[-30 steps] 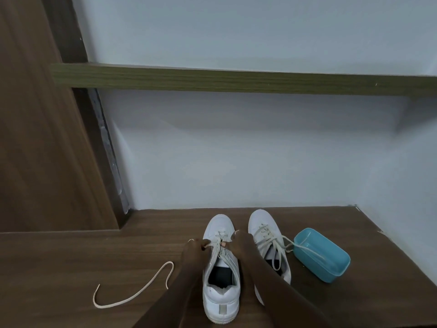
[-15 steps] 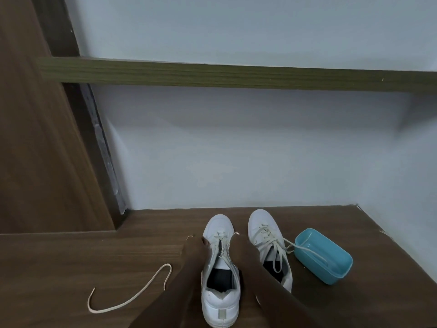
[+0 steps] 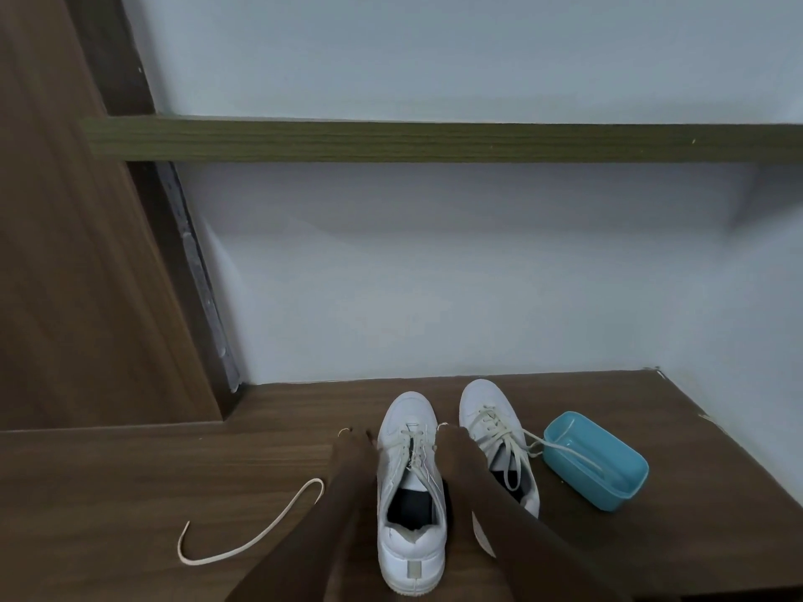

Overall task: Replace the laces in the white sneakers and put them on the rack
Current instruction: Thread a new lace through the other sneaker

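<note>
Wooden surface [image 3: 130, 493]: filling the lower frame.
Hands: my left hand [image 3: 354, 447] and right hand [image 3: 454, 443] are leaving the laces [image 3: 415, 445], flanking the centre sneaker [image 3: 408, 412], apart; I cannot tell their grip.
Meaning: lacing probably ending.

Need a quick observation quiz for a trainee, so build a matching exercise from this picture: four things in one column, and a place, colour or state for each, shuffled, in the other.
Things:
1. loose lace
2. tub
3. shelf
4. near sneaker

Descriptions:
A. olive green
B. between the left hand and right hand, which pinch its lace
C. lying left of both hands
D. blue, at far right

Pairs: 1-C, 2-D, 3-A, 4-B
</note>
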Demonstrator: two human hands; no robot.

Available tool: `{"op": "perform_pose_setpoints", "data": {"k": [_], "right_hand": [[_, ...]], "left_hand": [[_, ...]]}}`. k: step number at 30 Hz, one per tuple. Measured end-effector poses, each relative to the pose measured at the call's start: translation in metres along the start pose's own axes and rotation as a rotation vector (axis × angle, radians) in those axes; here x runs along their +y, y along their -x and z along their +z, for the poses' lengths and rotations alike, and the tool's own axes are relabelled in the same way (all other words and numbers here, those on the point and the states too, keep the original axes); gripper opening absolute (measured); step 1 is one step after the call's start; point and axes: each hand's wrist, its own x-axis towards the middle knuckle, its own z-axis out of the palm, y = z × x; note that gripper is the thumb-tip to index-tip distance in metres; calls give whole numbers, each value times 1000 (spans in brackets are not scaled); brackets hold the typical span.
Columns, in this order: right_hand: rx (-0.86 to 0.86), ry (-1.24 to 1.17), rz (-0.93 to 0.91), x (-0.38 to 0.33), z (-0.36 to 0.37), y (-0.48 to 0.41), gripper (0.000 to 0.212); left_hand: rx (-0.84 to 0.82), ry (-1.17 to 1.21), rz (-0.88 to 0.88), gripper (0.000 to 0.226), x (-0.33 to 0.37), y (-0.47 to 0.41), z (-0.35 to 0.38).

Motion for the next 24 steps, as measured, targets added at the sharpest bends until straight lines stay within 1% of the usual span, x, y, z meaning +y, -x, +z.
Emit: {"op": "perform_pose_setpoints", "data": {"k": [2, 4, 6, 7, 9, 11, 12, 15, 16, 17, 19, 20, 22, 24], "right_hand": [[21, -57, 30, 1, -3, 1, 22], [38, -84, 63, 1, -5, 4, 25], [65, -96, 84, 0, -6, 8, 28], [77, -110, 92, 0, -6, 9, 28], [82, -161, 85, -2, -5, 10, 28], [60, -187, 61, -7, -3, 12, 31], [49, -190, 52, -9, -2, 13, 32], [33, -209, 74, -8, 4, 15, 32], [29, -205, 89, -6, 5, 15, 33], [35, -212, 97, -4, 7, 14, 34], [25, -208, 118, -3, 9, 15, 32], [13, -220, 127, -5, 10, 16, 31], [-7, -348, 204, -7, 14, 15, 34], [-28, -568, 328, -7, 18, 9, 38]], "left_hand": [[-12, 37, -47, 23, -2, 2, -2], [-41, 69, -73, 22, -2, 5, -5], [-104, 67, -73, 25, -1, 9, -5], [-111, 71, -80, 27, 1, 13, -5], [-131, 84, -143, 30, 3, 18, -2], [-129, 113, -163, 32, 2, 19, 0], [-143, 93, -154, 34, 5, 22, -2], [-102, 263, -118, 43, 13, 33, -2], [-128, 249, -80, 51, 18, 35, -3], [-121, 254, -65, 57, 20, 37, -3], [-114, 228, -10, 62, 24, 35, 1], [-139, 219, 9, 62, 26, 33, 1], [-150, 160, 53, 61, 27, 29, 2], [-156, 119, 60, 58, 26, 27, -1]]}}
